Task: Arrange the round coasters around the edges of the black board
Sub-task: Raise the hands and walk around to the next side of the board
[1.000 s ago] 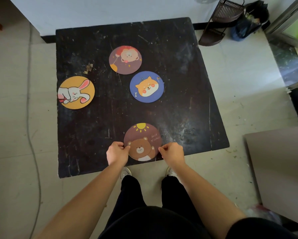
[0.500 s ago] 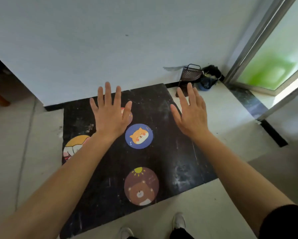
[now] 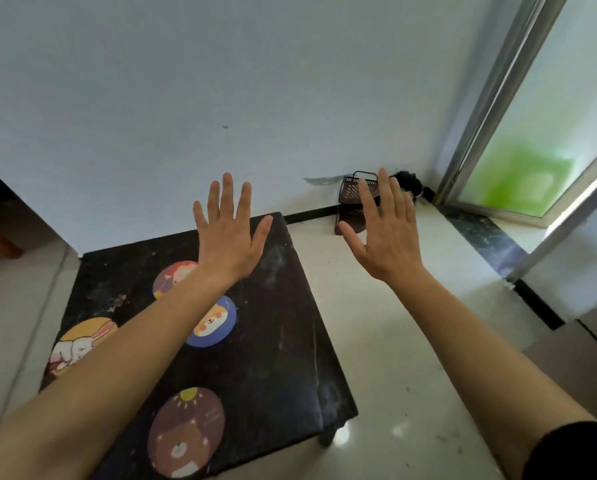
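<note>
The black board [image 3: 283, 348] lies low at the left and centre. A brown bear coaster [image 3: 185, 433] sits at its near edge. A yellow rabbit coaster [image 3: 79, 344] lies at the left edge, partly under my left forearm. A blue dog coaster [image 3: 217, 322] rests near the middle, and a maroon coaster [image 3: 172, 277] lies beyond it, both partly hidden by the arm. My left hand [image 3: 229, 237] is raised above the board's far part, fingers spread, holding nothing. My right hand [image 3: 385, 233] is raised over the floor to the right of the board, also spread and empty.
A dark plastic basket [image 3: 354, 199] and a black bundle [image 3: 409, 183] sit on the pale tiled floor in the corner by the white wall. A sliding door frame [image 3: 491, 98] stands at the right. A grey board edge [image 3: 594, 344] shows at the right.
Both hands let go of the bear coaster at the near edge and rose with fingers spread. The view tilted up toward the wall and shifted right.
</note>
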Available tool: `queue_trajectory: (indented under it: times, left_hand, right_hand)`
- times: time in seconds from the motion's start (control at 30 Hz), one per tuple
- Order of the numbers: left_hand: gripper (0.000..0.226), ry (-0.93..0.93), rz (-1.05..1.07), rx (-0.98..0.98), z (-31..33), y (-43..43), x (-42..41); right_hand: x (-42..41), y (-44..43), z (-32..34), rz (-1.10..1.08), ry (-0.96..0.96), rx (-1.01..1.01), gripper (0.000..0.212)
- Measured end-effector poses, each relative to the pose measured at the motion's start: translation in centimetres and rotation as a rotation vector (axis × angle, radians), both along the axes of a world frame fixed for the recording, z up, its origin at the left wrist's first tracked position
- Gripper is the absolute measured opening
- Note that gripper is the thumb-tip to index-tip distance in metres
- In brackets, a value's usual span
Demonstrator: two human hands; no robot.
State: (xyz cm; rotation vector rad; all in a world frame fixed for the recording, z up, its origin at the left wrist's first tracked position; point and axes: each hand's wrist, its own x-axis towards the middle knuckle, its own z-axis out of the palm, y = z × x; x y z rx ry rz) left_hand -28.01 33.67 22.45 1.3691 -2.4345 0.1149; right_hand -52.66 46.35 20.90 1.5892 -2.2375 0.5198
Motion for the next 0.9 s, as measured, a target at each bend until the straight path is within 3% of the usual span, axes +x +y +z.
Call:
queue_trajectory:
  times: [0.13,0.37,0.73,0.9]
  left_hand:
    - [0.081,-0.087,0.06,0.04,-0.5,1.8,-6.6]
    - [0.078,-0.05,0.128,0.016,0.0,-0.4,-13.9]
    - [0.075,0.048,0.314,0.138,-6.8,-12.8,-21.8]
    - [0.076,0.039,0.446,0.209,-7.1,-17.1,-20.3]
  right_hand:
    - [-9.1,2.1,0.1,0.023,0.018,0.09,0.079]
    - [-19.1,-1.1,1.6,0.023,-0.019,0.069,0.08]
    - [-25.5,-18.8,-2.9,0.235,0.099,0.24,0.081]
    - [-23.8,-27.4,-2.6,0.359,0.104,0.308,0.082]
